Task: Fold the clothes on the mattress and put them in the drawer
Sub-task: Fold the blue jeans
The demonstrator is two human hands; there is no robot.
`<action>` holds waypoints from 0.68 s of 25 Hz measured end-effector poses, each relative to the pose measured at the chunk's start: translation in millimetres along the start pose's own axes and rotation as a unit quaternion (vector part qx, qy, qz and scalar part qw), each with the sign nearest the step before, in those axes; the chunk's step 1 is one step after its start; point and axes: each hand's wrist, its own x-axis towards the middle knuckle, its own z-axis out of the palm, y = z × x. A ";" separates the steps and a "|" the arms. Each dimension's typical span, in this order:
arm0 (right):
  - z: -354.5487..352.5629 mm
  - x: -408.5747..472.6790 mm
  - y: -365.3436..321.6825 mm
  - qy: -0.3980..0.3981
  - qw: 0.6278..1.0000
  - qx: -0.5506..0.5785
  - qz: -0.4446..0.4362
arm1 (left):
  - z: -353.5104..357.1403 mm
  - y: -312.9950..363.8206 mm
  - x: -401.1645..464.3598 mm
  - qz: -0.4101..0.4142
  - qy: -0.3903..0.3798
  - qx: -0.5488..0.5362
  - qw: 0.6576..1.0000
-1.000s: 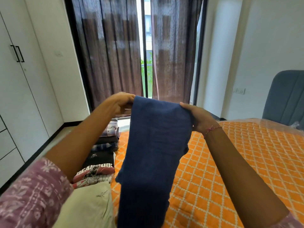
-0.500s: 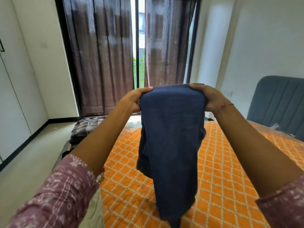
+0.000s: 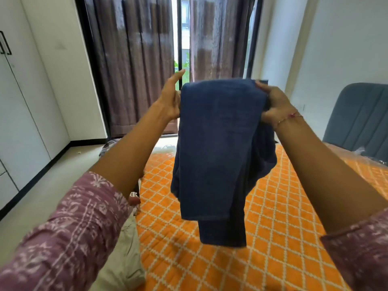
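Fingers (image 3: 265,87) of right hand (image 3: 273,106) curled tight round top corner of blue folded garment (image 3: 214,156); left hand (image 3: 171,97) flat against opposite edge, fingers straight, gripping nothing. Hanging above orange mattress (image 3: 283,238), lower ends uneven. Likely risk: slipping off the flat left palm, fold opening, layers skewing before reaching drawer, not in view.

We hold both arms raised and stretched forward, forearms bare, patterned sleeves pushed back. Our left hand (image 3: 171,97), at eleven o'clock, has its fingers straight and pointing up, palm turned inward. Our right hand (image 3: 273,103), at one o'clock, is curled tight, a thread band at its wrist.
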 end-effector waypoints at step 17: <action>-11.4 -9.8 27.1 0.050 0.977 -0.175 0.114 | -11.4 -53.2 27.1 0.088 0.030 0.123 0.988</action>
